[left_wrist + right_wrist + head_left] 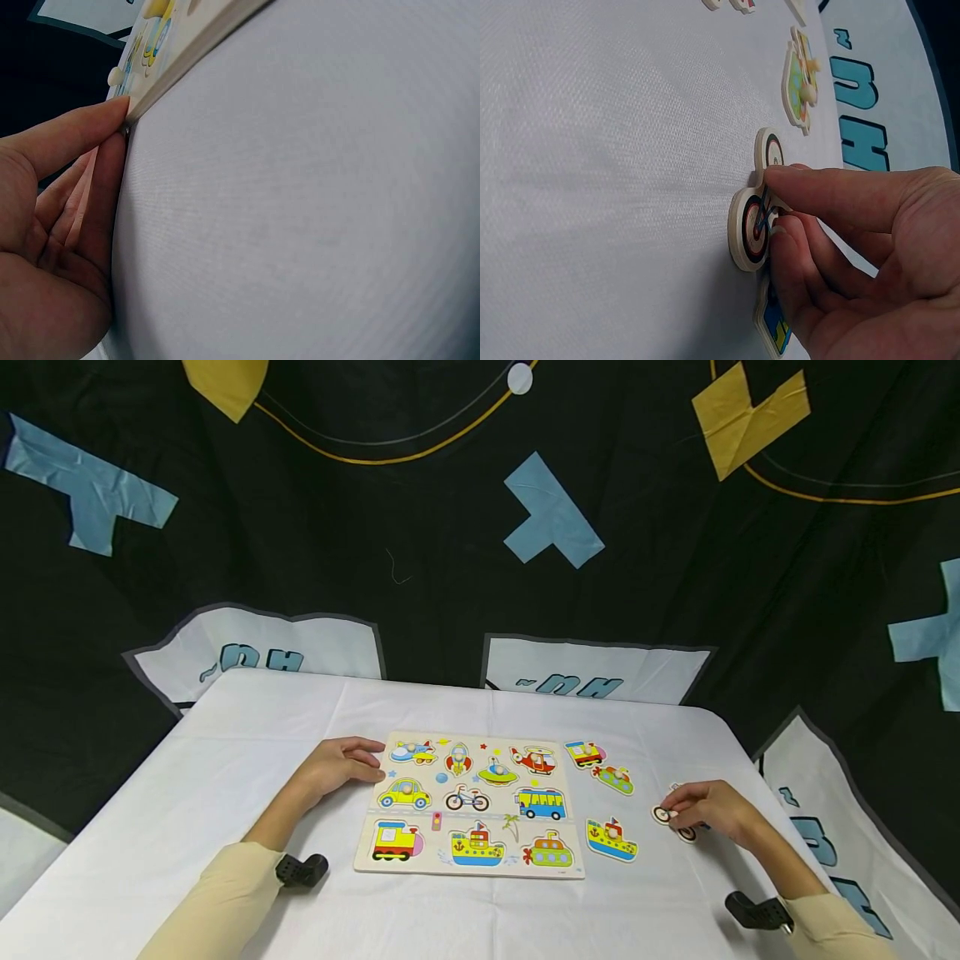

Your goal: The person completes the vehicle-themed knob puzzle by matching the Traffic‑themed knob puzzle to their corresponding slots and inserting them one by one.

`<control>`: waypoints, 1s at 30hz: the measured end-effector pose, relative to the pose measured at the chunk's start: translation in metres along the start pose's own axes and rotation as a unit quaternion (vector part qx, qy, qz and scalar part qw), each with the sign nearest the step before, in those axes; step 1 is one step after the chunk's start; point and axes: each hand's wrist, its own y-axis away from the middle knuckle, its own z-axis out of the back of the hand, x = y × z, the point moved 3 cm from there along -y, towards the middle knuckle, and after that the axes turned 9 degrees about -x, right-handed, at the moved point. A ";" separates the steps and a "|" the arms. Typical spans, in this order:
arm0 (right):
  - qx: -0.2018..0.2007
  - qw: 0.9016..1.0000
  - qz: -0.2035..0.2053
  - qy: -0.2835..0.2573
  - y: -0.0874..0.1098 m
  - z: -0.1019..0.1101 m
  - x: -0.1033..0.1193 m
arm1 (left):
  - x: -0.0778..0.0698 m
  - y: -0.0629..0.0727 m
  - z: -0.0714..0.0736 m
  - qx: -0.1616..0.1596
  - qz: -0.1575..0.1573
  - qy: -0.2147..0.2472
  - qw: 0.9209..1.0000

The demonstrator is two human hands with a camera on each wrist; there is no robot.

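Note:
A wooden puzzle board with vehicle pictures lies on the white table. My left hand holds the board's left edge near the far corner; in the left wrist view its fingertips meet at the board's edge. Off to the right, my right hand pinches a bicycle puzzle piece between thumb and fingers, with its wheels showing. Partly behind that piece, a blue and yellow puzzle piece shows in the right wrist view, mostly hidden by the fingers. A ship piece lies close to the board's right side.
Beside the board's far right corner lie a train piece and a green submarine piece, touching or nearly so. White cloth covers the table, with faint creases. Behind it hangs a black curtain with blue and yellow shapes.

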 end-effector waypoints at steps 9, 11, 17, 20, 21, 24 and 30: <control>-0.011 1.000 0.000 0.007 0.000 -0.001 0.000 | 0.000 0.000 0.000 0.000 0.004 0.003 1.000; -0.010 1.000 0.001 0.007 0.000 -0.001 -0.001 | 0.000 0.000 0.000 0.001 0.005 0.005 1.000; -0.007 1.000 0.003 0.018 -0.002 0.000 0.001 | 0.001 0.000 0.000 0.002 0.005 0.006 1.000; -0.009 1.000 0.002 0.029 -0.003 0.001 0.003 | 0.001 0.000 0.000 0.002 0.004 0.005 1.000; -0.010 0.999 0.002 0.034 -0.003 0.001 0.004 | 0.001 0.000 0.000 0.001 0.004 0.006 1.000; -0.011 0.999 0.002 0.042 -0.004 0.002 0.008 | 0.002 -0.001 0.000 0.001 0.002 0.005 1.000; -0.007 0.999 0.005 0.043 -0.005 0.002 0.016 | 0.002 -0.002 0.000 0.002 0.007 0.011 1.000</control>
